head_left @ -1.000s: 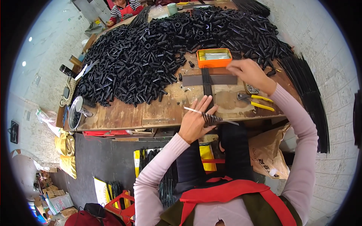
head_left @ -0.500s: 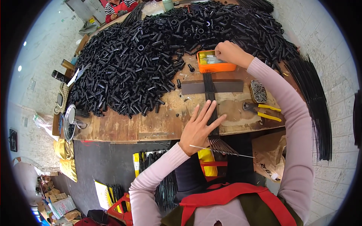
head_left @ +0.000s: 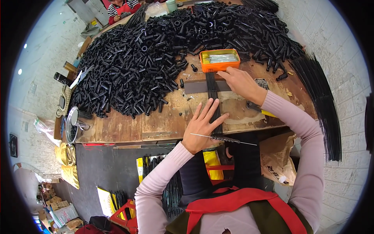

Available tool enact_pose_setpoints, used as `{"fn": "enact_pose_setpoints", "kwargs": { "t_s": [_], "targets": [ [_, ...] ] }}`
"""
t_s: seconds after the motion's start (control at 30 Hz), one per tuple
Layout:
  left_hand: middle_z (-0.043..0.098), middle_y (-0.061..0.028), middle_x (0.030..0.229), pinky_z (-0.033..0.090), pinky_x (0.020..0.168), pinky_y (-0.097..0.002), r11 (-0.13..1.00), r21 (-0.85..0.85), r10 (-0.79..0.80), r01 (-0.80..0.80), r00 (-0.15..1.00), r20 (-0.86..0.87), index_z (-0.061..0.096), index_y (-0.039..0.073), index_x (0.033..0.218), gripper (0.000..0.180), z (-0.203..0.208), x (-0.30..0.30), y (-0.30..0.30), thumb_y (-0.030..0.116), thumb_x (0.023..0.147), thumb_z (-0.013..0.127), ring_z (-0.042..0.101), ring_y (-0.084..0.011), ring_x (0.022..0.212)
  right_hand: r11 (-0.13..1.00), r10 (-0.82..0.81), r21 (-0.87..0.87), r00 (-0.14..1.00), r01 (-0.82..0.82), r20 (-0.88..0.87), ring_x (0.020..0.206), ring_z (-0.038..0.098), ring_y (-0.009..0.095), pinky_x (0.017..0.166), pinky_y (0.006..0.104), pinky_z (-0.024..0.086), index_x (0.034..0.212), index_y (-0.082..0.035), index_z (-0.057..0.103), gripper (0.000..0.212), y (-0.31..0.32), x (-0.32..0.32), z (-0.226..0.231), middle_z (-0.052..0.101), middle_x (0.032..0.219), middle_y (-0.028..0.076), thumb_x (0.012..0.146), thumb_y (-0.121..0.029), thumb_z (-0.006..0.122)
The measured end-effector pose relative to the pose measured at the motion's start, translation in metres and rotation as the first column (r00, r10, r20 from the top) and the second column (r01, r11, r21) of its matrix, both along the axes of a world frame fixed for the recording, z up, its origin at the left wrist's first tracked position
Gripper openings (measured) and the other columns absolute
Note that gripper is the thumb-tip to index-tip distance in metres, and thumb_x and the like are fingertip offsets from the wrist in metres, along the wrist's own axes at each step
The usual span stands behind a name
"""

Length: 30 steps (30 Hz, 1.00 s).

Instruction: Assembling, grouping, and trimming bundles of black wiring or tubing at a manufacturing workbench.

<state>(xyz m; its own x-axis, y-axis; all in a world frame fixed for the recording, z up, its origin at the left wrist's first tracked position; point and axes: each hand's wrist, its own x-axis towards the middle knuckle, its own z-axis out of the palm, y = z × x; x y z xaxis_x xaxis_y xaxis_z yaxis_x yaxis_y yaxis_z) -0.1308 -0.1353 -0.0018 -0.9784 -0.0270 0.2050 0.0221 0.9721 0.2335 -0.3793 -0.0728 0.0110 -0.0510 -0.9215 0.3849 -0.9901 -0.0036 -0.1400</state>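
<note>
A flat bundle of thin black rods [head_left: 211, 84] runs from the orange box over the table's near edge. My left hand [head_left: 203, 125] lies on these rods, its fingers spread. Closed in a pinch, my right hand [head_left: 243, 84] is beside their far ends; what its fingertips hold, if anything, is too small to make out. Just beyond stands the orange box [head_left: 221, 67] with thin silvery pins [head_left: 223, 58] inside. Under the rods lies a dark flat strip [head_left: 194, 87]. A thin pale rod [head_left: 246, 143] crosses their near ends below my left hand.
A large heap of black tubular plastic parts [head_left: 136, 70] covers the far and left table. To the right are partly hidden pliers [head_left: 269, 113], a small tin [head_left: 261, 82] and a long black rod bundle [head_left: 325, 109]. Another person [head_left: 122, 8] sits at the far left.
My right hand has come out of the orange box and moved toward me, to the rods' far ends. The rods' near ends, fanned out before, now sit closer together along the pale rod.
</note>
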Motion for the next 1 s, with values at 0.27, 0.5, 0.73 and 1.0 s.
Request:
{"fn": "enact_pose_setpoints", "kwargs": {
  "t_s": [0.27, 0.5, 0.73, 1.0],
  "targets": [
    [0.022, -0.0188, 0.158, 0.017, 0.118, -0.0511, 1.000, -0.008, -0.005, 0.005, 1.000, -0.008, 0.042, 0.025, 0.146, 0.072, 0.000, 0.000, 0.000, 0.054, 0.083, 0.062, 0.018, -0.0355, 0.147, 0.998, 0.049, -0.025, 0.999, -0.049, -0.004, 0.088, 0.063, 0.032, 0.073, 0.0411, 0.053, 0.114, -0.001, 0.059, 0.029, -0.008, -0.007, -0.006, 0.058, 0.094, 0.014, 0.085, -0.002, 0.056],
    [0.021, -0.0189, 0.158, 0.017, 0.118, -0.0506, 1.000, -0.002, -0.006, 0.006, 1.000, -0.011, 0.042, 0.025, 0.146, 0.071, 0.001, 0.000, 0.000, 0.054, 0.084, 0.061, 0.018, -0.0365, 0.147, 0.995, 0.091, -0.031, 0.996, -0.092, -0.015, 0.086, 0.063, 0.032, 0.073, 0.0413, 0.053, 0.117, -0.001, 0.059, 0.032, -0.013, -0.007, -0.005, 0.058, 0.093, 0.013, 0.085, -0.002, 0.056],
    [0.022, -0.0191, 0.158, 0.018, 0.118, -0.0506, 1.000, 0.018, -0.010, 0.010, 1.000, -0.015, 0.042, 0.024, 0.146, 0.073, 0.001, 0.000, 0.000, 0.052, 0.082, 0.064, 0.019, -0.0368, 0.147, 0.994, 0.096, -0.052, 0.995, -0.096, -0.021, 0.086, 0.062, 0.032, 0.072, 0.0414, 0.052, 0.113, -0.001, 0.060, 0.028, -0.016, -0.015, -0.007, 0.058, 0.093, 0.012, 0.085, -0.002, 0.056],
    [0.022, -0.0192, 0.157, 0.019, 0.117, -0.0505, 1.000, 0.019, -0.014, 0.014, 1.000, -0.024, 0.043, 0.023, 0.145, 0.072, 0.001, 0.000, -0.001, 0.052, 0.082, 0.064, 0.019, -0.0368, 0.146, 0.999, 0.042, -0.033, 0.999, -0.043, -0.009, 0.088, 0.062, 0.031, 0.073, 0.0417, 0.052, 0.110, 0.001, 0.059, 0.024, -0.009, -0.008, -0.005, 0.057, 0.093, 0.013, 0.086, -0.003, 0.055]
  ]
}}
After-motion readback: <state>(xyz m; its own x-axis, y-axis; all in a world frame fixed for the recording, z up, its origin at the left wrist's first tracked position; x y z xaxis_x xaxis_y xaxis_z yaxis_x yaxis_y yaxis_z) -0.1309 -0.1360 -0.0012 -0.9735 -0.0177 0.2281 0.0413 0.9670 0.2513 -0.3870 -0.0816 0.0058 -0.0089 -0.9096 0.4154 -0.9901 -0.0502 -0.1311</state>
